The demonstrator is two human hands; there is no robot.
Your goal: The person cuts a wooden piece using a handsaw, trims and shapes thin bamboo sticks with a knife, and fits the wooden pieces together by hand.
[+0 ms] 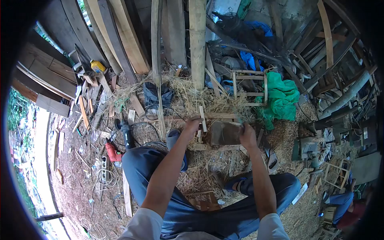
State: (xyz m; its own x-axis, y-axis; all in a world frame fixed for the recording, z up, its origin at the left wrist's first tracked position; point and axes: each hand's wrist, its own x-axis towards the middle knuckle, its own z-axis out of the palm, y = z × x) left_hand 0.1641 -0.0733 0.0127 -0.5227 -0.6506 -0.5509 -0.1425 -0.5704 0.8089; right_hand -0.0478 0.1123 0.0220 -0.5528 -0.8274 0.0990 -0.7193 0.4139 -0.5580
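Observation:
I sit on the ground with my knees apart, in blue trousers. My left hand (193, 125) is closed around a short pale wooden stick (203, 118) held upright. My right hand (247, 135) grips the right edge of a flat brownish wooden board (225, 133), with a thin stick-like object poking up from its fingers. Both hands hover over a small wooden frame (218, 116) lying on straw between my legs.
A red power drill (113, 153) and a dark power tool (127, 134) lie at the left with cables and a power strip (105, 164). Planks lean at the back. A small wooden frame (250, 88) and green cloth (282, 98) lie ahead. Another person sits at bottom right (346, 204).

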